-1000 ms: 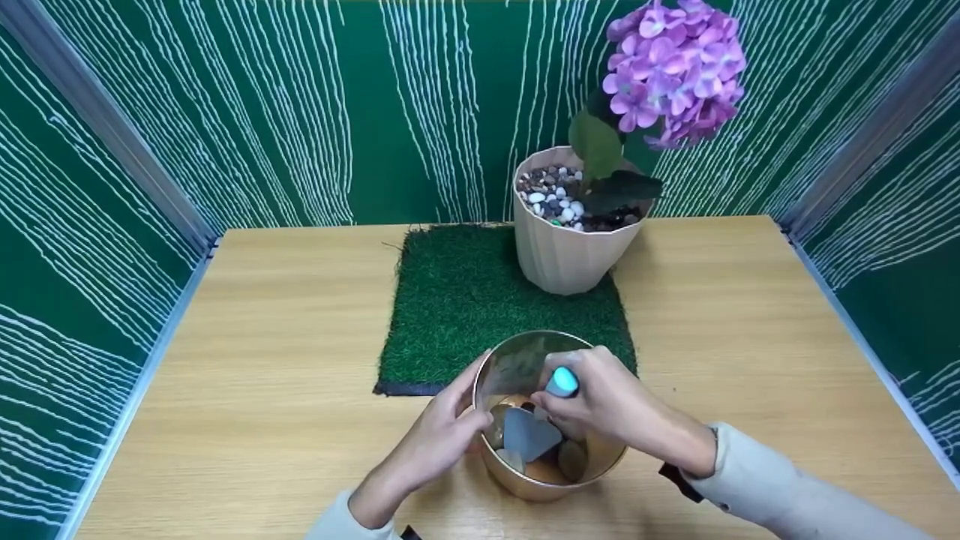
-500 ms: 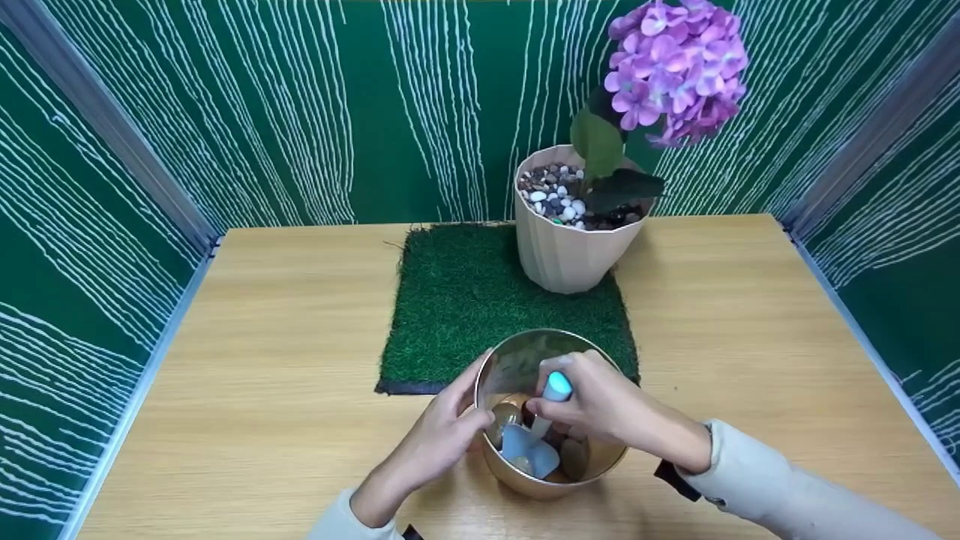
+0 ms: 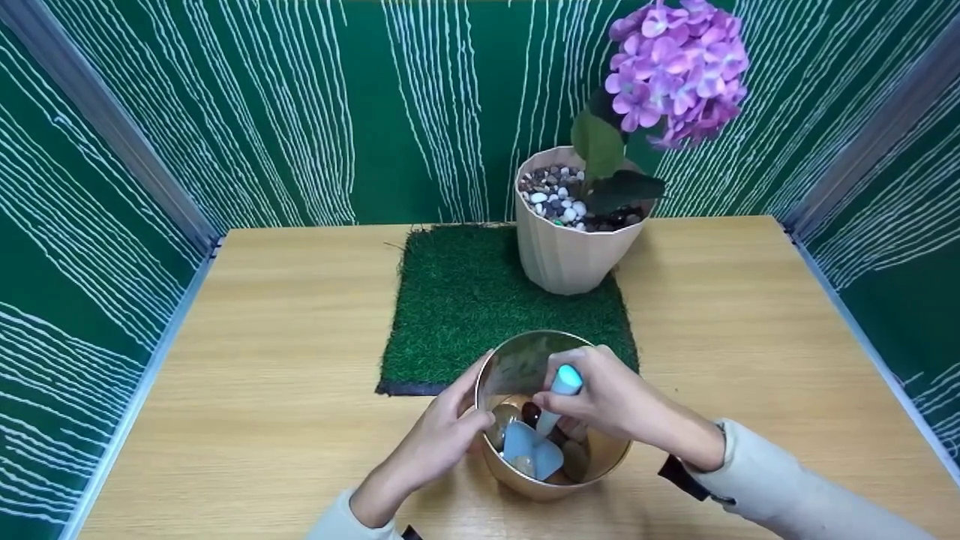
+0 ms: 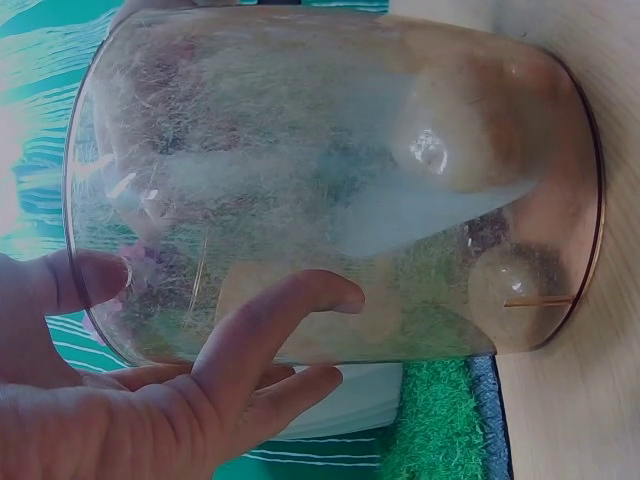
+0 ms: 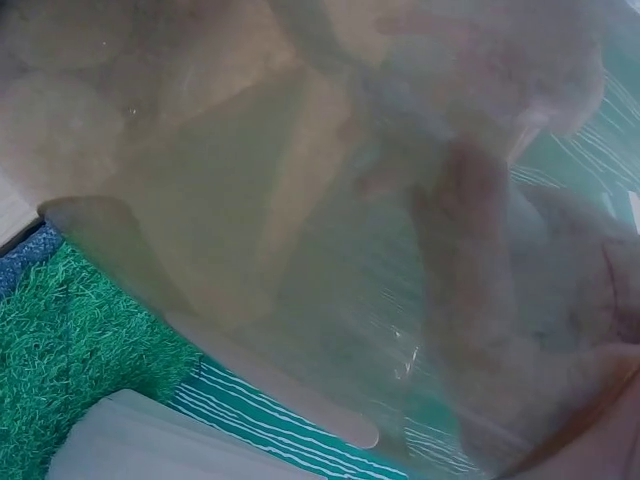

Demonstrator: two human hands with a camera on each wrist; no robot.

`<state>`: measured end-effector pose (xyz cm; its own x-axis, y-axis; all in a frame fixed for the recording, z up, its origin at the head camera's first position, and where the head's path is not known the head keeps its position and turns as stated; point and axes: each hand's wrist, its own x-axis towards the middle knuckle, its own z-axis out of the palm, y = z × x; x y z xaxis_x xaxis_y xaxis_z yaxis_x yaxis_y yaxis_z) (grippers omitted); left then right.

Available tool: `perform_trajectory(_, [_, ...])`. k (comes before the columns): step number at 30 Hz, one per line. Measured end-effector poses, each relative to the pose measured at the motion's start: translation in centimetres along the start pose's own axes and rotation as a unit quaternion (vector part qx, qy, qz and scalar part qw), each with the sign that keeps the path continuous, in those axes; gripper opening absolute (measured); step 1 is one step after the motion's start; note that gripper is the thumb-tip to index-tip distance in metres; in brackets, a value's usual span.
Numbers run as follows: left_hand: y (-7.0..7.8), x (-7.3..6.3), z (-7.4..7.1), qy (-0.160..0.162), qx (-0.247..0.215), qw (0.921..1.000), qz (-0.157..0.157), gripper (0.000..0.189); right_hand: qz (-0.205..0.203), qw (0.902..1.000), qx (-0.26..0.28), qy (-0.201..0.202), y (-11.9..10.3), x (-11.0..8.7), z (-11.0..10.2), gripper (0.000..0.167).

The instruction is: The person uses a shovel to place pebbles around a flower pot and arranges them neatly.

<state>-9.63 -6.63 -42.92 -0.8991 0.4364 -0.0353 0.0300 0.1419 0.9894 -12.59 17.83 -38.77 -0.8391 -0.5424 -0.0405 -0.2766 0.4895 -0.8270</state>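
Observation:
A clear amber container (image 3: pixel 541 492) stands upright on the table in front of the grass mat. My left hand (image 3: pixel 448 435) grips its left side, thumb over the rim and fingers against the outside wall, as the left wrist view also shows. Inside, several smooth stones (image 3: pixel 576 459) lie on the bottom. My right hand (image 3: pixel 613 394) reaches in over the rim and holds the turquoise handle of a small pale-blue shovel (image 3: pixel 531 451). Its blade is down among the stones, with a pale stone at the blade. The right wrist view is hazy through the container wall.
Behind the container lies a green artificial-grass mat (image 3: pixel 457 315). A ribbed beige pot (image 3: pixel 562 259) with pebbles and a purple hydrangea (image 3: pixel 679 75) stands at its back right. Green walls (image 3: pixel 405 112) with white lines enclose the wooden table (image 3: pixel 285 322).
The shovel blade has turned and shifted among the stones, and a pale stone now shows at it. My right hand moved slightly left, then back right. My left hand stays on the container.

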Motion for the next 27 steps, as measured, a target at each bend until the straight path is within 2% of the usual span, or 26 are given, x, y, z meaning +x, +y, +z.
perform_trajectory(10, [0.1,-0.1,0.0,0.002,0.005,1.0,-0.006,0.079,0.016,0.9997,0.018,-0.002,-0.1,-0.2,-0.8,0.015])
perform_trajectory(17, [-0.2,0.2,-0.1,-0.003,-0.009,0.9999,-0.008,0.08,-0.002,0.9998,-0.014,0.013,-0.1,-0.3,-0.9,0.018])
perform_trajectory(27, [-0.2,0.1,-0.1,0.003,0.003,0.9999,-0.016,0.08,0.004,0.9986,0.052,-0.003,0.0,-0.7,-1.5,0.014])
